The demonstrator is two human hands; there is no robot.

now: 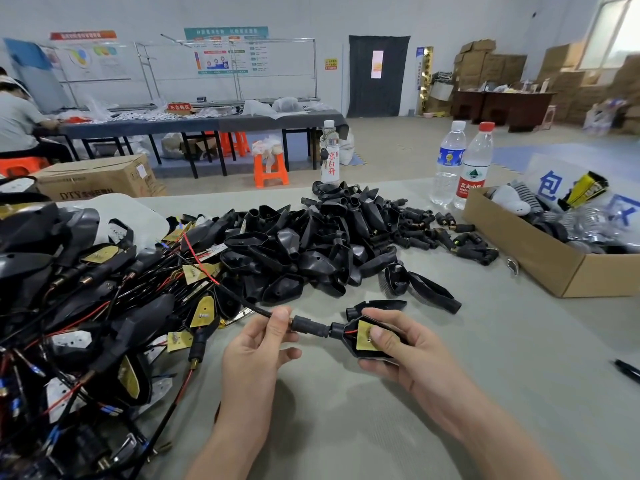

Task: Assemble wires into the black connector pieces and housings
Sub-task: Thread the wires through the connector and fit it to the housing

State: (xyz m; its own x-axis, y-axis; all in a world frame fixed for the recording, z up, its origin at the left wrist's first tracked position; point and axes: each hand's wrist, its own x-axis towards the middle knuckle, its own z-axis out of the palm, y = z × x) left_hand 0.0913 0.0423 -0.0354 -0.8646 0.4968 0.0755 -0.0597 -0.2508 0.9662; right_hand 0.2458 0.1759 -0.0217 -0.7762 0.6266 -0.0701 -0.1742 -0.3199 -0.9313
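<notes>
Across the surface (346,427), empty housings (311,244) are waiting beside wired ones (86,306) while your left hand (256,344) is pinching the cable (249,305) and your right hand (401,344) gripping a housing (349,341).

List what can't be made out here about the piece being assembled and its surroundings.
Head view: the right hand covers part of the yellow board in the black housing; its seating is hidden.
Head view: the left hand hides the cable where it meets the connector piece.
Head view: the wired pile is cut by the left edge.
</notes>
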